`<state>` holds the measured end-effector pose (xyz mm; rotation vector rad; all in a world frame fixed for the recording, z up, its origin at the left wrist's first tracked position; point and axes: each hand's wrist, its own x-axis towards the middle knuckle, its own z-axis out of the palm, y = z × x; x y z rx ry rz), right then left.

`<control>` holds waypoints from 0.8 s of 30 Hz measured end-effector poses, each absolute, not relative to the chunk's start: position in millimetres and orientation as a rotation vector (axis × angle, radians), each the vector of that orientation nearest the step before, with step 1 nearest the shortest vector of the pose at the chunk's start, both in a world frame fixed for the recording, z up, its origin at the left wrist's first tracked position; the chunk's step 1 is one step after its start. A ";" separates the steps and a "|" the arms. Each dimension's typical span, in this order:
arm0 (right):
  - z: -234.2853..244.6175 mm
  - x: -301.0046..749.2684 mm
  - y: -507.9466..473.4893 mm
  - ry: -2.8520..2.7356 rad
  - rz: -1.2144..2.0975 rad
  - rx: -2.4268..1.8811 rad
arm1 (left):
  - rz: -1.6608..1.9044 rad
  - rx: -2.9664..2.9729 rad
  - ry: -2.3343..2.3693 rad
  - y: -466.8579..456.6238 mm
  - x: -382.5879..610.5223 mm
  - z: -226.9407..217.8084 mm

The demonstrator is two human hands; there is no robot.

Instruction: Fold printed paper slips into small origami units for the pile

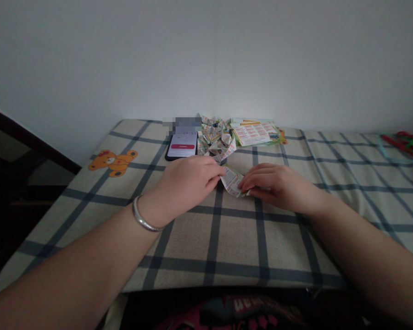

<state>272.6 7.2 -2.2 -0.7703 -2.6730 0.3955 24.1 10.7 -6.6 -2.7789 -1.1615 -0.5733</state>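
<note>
A small printed paper sheet (231,179), partly folded, is held between my two hands just above the checked cloth. My left hand (192,183), with a silver bangle at its wrist, pinches the sheet's left corner. Fingers of my right hand (273,183) are closed on its lower right edge, where the paper looks creased. Behind the hands lies a pile of folded paper pieces (215,136) with similar print. Right of that pile rests a stack of flat printed leaflets (256,132).
A phone (182,147) with a lit screen lies left of the folded pile. An orange bear picture (113,162) is on the tablecloth (189,247) at the left. Red and green items (408,144) sit at the far right. A pale wall (206,59) stands behind the table.
</note>
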 end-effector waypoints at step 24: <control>-21.6 259.2 3.4 -2.160 0.458 -0.994 | -1.564 -3.088 -1.569 17.7 38.1 -25.1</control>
